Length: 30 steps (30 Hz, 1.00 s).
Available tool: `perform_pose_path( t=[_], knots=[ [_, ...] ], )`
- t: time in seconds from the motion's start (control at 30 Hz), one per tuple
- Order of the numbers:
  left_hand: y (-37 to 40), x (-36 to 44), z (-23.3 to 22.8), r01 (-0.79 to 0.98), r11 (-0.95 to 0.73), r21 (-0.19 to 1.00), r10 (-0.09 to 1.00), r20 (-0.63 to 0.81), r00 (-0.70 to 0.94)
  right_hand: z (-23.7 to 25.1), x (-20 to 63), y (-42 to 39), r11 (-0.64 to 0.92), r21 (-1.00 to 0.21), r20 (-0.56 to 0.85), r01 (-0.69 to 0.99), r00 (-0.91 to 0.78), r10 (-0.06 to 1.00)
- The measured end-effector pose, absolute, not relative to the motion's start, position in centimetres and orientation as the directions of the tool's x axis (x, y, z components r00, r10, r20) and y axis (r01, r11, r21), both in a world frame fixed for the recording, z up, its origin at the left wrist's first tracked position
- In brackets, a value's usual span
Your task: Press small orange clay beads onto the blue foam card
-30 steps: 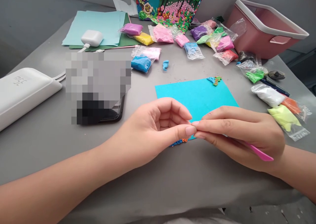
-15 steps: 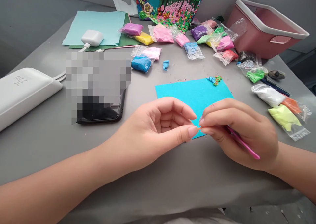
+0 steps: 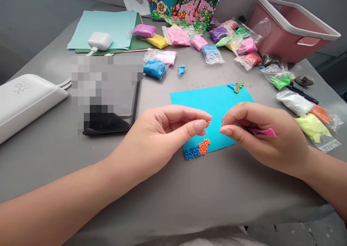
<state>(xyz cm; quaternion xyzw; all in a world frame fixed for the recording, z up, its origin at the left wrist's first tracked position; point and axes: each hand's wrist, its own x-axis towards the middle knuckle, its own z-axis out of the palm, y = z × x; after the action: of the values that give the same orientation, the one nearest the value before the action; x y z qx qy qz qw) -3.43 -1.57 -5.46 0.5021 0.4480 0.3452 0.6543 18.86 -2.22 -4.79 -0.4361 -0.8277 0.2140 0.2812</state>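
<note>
A small bit of orange clay [image 3: 208, 124] shows between the thumb and forefinger of my left hand [image 3: 173, 130], which is closed in a pinch. My right hand [image 3: 262, 137] is curled round a thin pink clay tool [image 3: 267, 132], its flat end sticking out past the fingers. Thumb and forefinger of that hand press together; whether a scrap sits between them I cannot tell. Beneath both hands lies a bright blue card [image 3: 200, 101]. Blue and orange clay rings [image 3: 197, 151] cover its near left corner, and light blue, green and orange bits [image 3: 235, 87] its far right corner.
A phone [image 3: 108, 121] and a white power bank [image 3: 29, 101] lie at left. Bagged clay [image 3: 177, 36] stretches across the back and right, near a pink bin [image 3: 287, 39]. A loose blue clay lump [image 3: 181, 70] sits behind the card. A decorated clay picture [image 3: 187, 7] stands at the back.
My hands have moved apart from fingertip contact and risen slightly. The orange clay is now in my left fingers, the pink tool has turned flatter, and the card's near corner has come into view.
</note>
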Motion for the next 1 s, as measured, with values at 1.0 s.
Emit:
perform_pose_path(
  t=[1.0],
  knots=[
    [-1.68, -3.35, -5.53, -0.041, 0.288, 0.957, 0.906, -0.259, 0.334, -4.73, 19.13, -2.04, 0.664, -0.477, 0.308, 0.576, -0.598, 0.74]
  ],
)
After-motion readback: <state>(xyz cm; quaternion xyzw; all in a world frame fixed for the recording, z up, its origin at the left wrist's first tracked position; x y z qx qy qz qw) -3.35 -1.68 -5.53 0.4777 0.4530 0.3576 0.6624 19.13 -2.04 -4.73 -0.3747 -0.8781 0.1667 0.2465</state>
